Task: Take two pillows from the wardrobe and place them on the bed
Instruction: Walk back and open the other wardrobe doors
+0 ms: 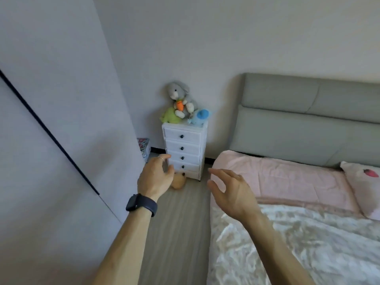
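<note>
The bed (287, 177) fills the right side, with a pink sheet, a pale crumpled blanket (287, 243) and a grey padded headboard (308, 120). One light pillow (362, 188) with a red strawberry print lies at the bed's head, at the right edge. The wardrobe (51, 120) stands on the left as a plain pale door with a dark seam; it looks closed. My left hand (154, 175), with a ring and a dark watch, is held out empty with its fingers apart beside the wardrobe's edge. My right hand (230, 192) hovers empty over the bed's near corner, fingers spread.
A narrow white chest of drawers (183, 153) stands against the far wall between wardrobe and bed, with several plush toys (181, 103) on top. A tan soft toy (178, 182) lies on the wood floor (176, 233) at its foot. A patterned bag (144, 147) peeks from behind the wardrobe.
</note>
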Demonstrator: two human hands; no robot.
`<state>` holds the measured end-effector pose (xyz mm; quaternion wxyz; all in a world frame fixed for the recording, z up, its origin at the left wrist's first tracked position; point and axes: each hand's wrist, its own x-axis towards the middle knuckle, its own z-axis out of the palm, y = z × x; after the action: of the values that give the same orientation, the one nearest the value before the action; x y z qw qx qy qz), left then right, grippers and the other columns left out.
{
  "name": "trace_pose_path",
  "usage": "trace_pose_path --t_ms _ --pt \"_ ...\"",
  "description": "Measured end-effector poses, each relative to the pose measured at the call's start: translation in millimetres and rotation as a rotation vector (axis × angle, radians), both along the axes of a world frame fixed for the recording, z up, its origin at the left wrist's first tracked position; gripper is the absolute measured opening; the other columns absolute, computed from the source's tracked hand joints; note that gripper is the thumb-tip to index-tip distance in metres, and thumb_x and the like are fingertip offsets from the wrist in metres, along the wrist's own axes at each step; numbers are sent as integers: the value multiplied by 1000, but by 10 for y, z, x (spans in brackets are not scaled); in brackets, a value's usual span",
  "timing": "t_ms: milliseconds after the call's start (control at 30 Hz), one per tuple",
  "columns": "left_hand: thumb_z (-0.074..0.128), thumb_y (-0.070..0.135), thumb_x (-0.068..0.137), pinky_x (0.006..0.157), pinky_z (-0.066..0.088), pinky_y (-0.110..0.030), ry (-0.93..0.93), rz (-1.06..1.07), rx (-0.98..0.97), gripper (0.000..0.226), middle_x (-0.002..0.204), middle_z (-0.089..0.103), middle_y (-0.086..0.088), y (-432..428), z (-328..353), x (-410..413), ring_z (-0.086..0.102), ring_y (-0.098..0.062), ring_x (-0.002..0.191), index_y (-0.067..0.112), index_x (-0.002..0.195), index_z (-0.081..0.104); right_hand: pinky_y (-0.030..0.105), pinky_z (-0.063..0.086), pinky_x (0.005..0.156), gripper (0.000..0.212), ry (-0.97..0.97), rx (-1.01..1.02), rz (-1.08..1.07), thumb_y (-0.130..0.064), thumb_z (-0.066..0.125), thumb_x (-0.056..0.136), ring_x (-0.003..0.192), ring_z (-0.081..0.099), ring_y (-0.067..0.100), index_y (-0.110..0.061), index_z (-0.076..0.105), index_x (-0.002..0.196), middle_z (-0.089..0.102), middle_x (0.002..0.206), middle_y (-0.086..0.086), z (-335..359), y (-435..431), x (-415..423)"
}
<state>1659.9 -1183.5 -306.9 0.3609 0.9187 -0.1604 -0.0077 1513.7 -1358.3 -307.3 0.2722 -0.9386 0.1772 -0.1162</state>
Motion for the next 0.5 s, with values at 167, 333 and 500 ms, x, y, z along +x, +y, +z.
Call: trace_pose_path --t_ms 167,333,500 --pt "56 31 95 90 51 -38 -197 277 -51 37 135 59 3 534 251 678 55 -22 123 32 132 58 29 37 104 41 -78 -3 278 -38 57 98 126 54 23 -31 59 138 60 139 -6 166 233 1280" --pt "62 25 93 95 51 -34 -548 588 -95 36 142 52 3 1176 580 1150 48 -17 130 28 129 61 32 44 104 42 -258 58 595 -43 52 96 125 55 22 -30 62 134 63 134 -7 348 905 2633" --pt "69 23 89 109 41 -53 -931 911 20 43 154 40 -16 1758 956 1609 34 -32 144 14 131 62 30 40 104 42 -512 31 866 -43 55 95 134 45 21 -31 61 134 53 145 -4 703 1713 3698"
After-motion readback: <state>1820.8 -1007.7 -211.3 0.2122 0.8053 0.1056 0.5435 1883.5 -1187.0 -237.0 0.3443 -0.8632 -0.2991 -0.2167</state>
